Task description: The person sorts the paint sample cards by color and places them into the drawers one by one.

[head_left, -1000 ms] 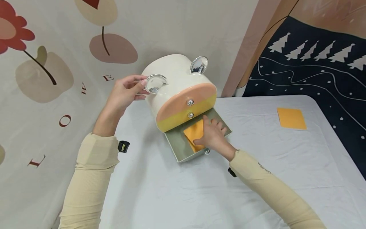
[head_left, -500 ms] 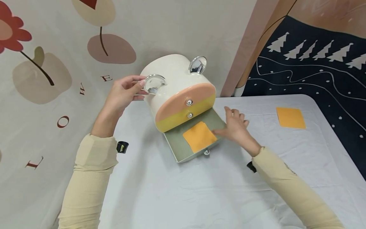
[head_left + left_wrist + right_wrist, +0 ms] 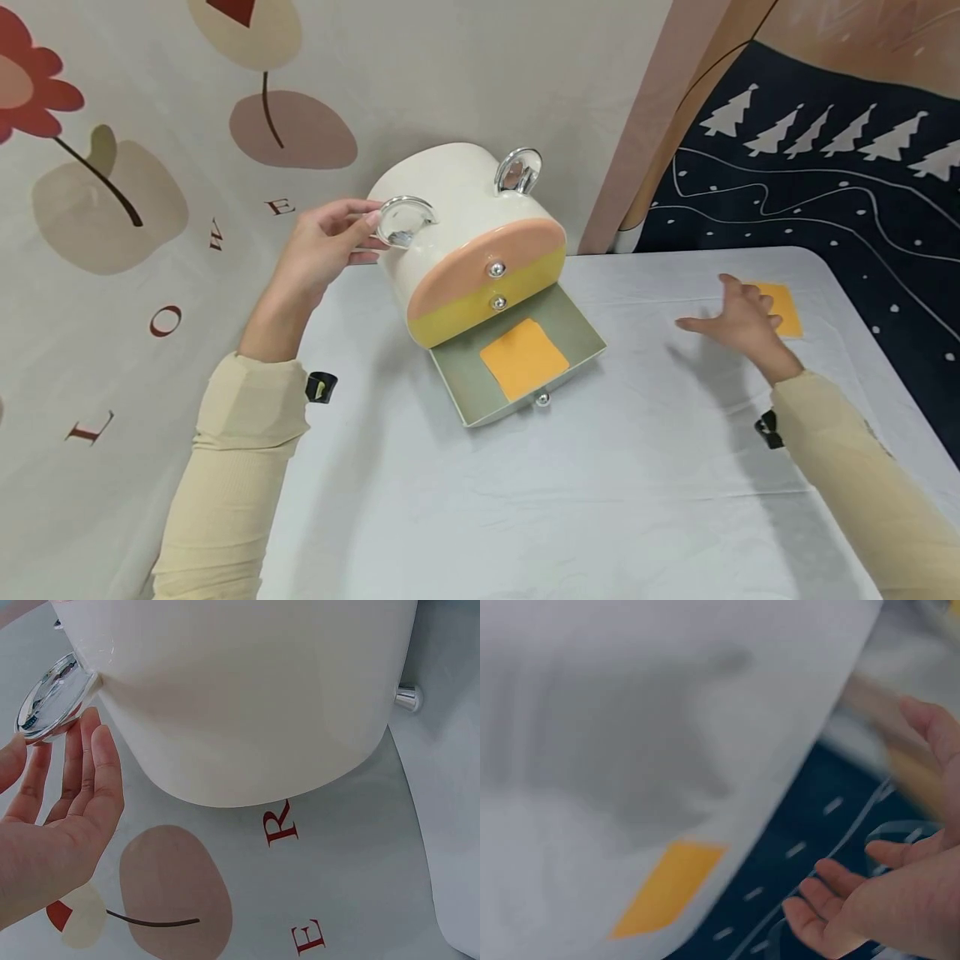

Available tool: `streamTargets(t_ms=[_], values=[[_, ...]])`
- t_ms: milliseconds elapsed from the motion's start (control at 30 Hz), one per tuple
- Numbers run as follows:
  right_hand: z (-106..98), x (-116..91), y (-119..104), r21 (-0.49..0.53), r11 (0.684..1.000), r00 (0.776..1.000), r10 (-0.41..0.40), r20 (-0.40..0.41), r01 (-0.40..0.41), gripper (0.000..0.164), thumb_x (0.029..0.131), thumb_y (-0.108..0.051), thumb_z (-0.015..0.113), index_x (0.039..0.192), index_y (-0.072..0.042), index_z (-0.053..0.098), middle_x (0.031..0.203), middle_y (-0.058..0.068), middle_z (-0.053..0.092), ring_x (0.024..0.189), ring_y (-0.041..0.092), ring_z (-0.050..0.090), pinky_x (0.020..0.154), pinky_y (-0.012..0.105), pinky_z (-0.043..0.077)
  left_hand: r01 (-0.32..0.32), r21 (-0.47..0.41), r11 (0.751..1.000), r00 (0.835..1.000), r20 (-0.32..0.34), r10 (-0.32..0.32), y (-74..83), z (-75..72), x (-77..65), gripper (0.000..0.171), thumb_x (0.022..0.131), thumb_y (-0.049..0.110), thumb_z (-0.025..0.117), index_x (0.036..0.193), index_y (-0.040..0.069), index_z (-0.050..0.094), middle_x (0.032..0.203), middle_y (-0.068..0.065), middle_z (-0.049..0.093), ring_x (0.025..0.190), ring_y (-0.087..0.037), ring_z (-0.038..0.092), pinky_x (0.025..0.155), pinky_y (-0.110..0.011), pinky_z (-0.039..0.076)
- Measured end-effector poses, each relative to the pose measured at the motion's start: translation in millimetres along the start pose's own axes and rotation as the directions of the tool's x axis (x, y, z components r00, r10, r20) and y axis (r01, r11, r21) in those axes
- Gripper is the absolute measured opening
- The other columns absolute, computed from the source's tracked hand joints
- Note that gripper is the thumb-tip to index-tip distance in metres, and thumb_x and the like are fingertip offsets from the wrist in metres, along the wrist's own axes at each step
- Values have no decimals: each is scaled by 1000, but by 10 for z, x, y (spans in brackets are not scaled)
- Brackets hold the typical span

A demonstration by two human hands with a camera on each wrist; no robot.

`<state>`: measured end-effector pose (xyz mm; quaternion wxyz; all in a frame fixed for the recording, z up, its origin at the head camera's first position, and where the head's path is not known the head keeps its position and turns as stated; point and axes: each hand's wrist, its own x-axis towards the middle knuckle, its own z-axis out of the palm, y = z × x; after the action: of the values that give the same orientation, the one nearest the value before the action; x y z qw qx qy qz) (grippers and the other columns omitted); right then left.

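A white cabinet (image 3: 446, 187) with a peach, yellow and green drawer front stands on the white-covered table. My left hand (image 3: 318, 246) pinches its left silver ear (image 3: 405, 221) between thumb and fingers; the left wrist view shows the fingertips at the rim of this ear (image 3: 52, 697). The bottom green drawer (image 3: 457, 379) is pulled out, with orange square paper (image 3: 525, 360) lying in it. Farther right, my right hand (image 3: 746, 321) hovers over the table with spread fingers, holding nothing. It partly covers another orange square (image 3: 787, 310), seen apart from the hand in the right wrist view (image 3: 671, 889).
Two upper drawers with silver knobs (image 3: 497, 269) are pushed in. Behind the cabinet hangs a pale printed cloth (image 3: 450, 75). A dark cloth with white trees (image 3: 810, 192) borders the table's right side.
My right hand has left the drawer and moved right across the table to the other orange square. The orange paper stays in the drawer. My left hand keeps its hold on the ear.
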<state>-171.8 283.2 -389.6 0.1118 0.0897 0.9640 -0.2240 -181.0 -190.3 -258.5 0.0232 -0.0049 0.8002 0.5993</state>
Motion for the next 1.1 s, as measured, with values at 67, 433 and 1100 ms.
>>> streamTargets(t_ms=[67,433,1100], values=[[-40,54,212,8,999,999,37,14,-37,112,73,-52,68,140,9,4,128,45,13,114,61,12,86,74,14,-1,-1,1000,1000,-1,1,-3,0,0,34,88,25,61,115,5,60,93,-1,60,77,-10,64,71,-21,53],[-120,167,981,36,985,982,164,98,-168,120,76,-62,59,135,16,-9,124,51,5,109,64,12,85,75,15,-9,-7,1000,1000,2,9,-11,4,6,32,88,25,61,114,6,60,92,-1,60,77,-10,64,71,-22,53],[-29,374,1086,29,961,952,268,150,-276,114,80,-56,56,133,17,-14,123,51,6,110,63,12,89,72,19,0,28,1000,1000,-5,0,1,-5,-3,36,87,27,61,117,6,59,93,-1,60,78,-11,63,72,-22,53]])
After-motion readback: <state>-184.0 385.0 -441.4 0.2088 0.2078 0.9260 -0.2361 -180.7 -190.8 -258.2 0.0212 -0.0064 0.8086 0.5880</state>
